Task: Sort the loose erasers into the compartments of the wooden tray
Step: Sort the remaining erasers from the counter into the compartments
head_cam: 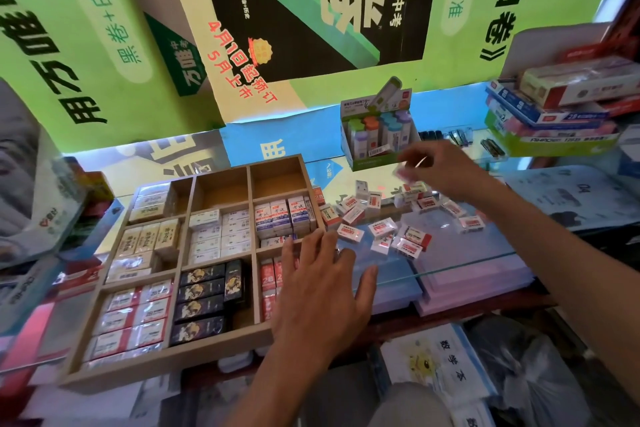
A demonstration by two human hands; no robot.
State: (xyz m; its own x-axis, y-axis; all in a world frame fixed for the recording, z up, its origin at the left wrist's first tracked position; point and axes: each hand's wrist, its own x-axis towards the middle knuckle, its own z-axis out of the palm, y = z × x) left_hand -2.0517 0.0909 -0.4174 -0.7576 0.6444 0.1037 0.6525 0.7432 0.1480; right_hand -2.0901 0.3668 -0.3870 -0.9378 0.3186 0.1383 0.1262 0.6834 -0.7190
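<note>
Right hand (440, 166) pinches one small eraser (401, 173) above loose erasers (381, 229) mid glass counter (467, 253), right of wooden tray (166, 357). Left hand (322, 284) flat, fingers spread, over tray's right compartments, holding nothing. Risk: light pinch drops eraser back into pile; tray overhangs counter's front edge, could tip.

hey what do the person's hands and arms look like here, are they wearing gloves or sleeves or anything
Both are bare. The left hand and its forearm show no glove, sleeve, watch or bracelet; a small glint near one finger might be a ring, too blurred to tell. The right hand and its long forearm are likewise uncovered, with no sleeve edge in view. No markings show on either arm.
</note>
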